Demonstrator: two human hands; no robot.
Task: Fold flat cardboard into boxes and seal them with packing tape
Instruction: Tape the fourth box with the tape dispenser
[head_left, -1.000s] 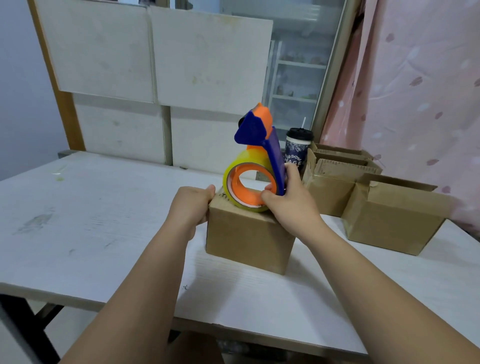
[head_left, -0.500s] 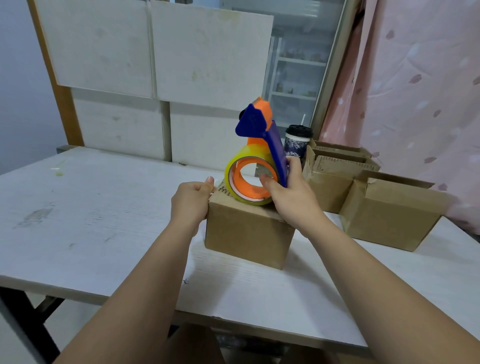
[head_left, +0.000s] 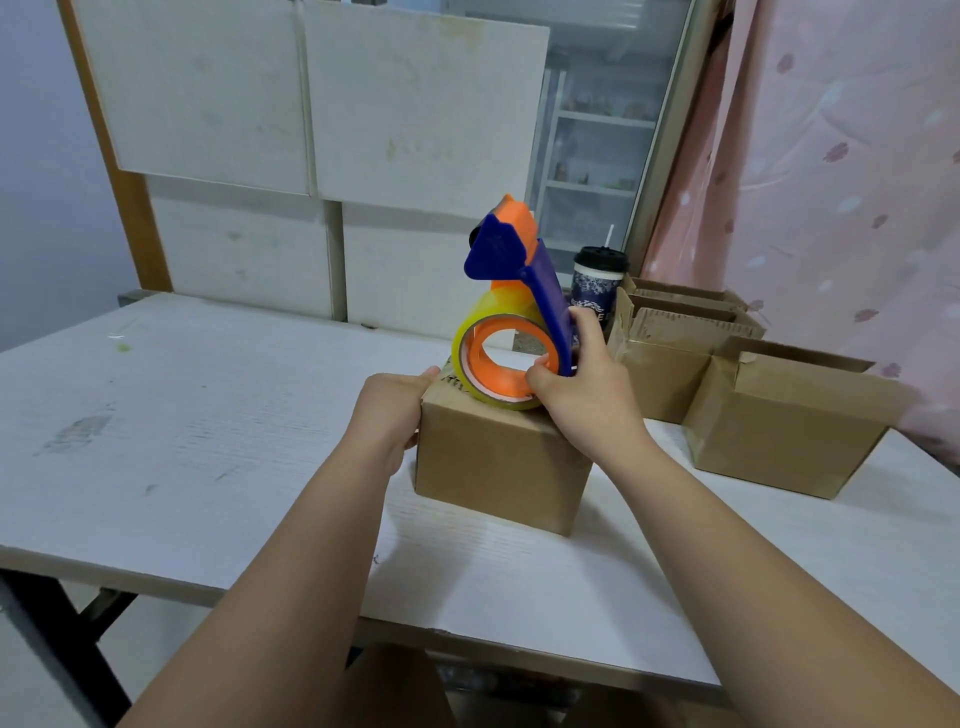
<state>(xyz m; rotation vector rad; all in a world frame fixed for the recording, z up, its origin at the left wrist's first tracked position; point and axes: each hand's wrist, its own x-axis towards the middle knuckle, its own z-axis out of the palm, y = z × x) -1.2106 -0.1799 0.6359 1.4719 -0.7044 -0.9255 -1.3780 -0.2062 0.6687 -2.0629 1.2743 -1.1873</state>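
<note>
A small closed cardboard box (head_left: 498, 473) stands on the white table (head_left: 197, 415) in front of me. My left hand (head_left: 392, 410) grips the box's upper left edge, thumb on top. My right hand (head_left: 584, 392) holds a blue and orange tape dispenser (head_left: 519, 280) loaded with a yellowish tape roll (head_left: 480, 332). The roll rests on the box's top, with the dispenser's cutter end pointing up. The top seam of the box is hidden behind the roll and my hands.
Two open cardboard boxes stand at the right: one (head_left: 784, 431) nearer, another (head_left: 670, 332) behind it. A paper cup with a black lid and straw (head_left: 597, 283) sits behind the dispenser. White panels (head_left: 311, 130) lean against the wall at the table's far edge.
The tape dispenser and my right hand have shifted slightly away from me along the box top. My left hand keeps its hold on the box's left edge.
</note>
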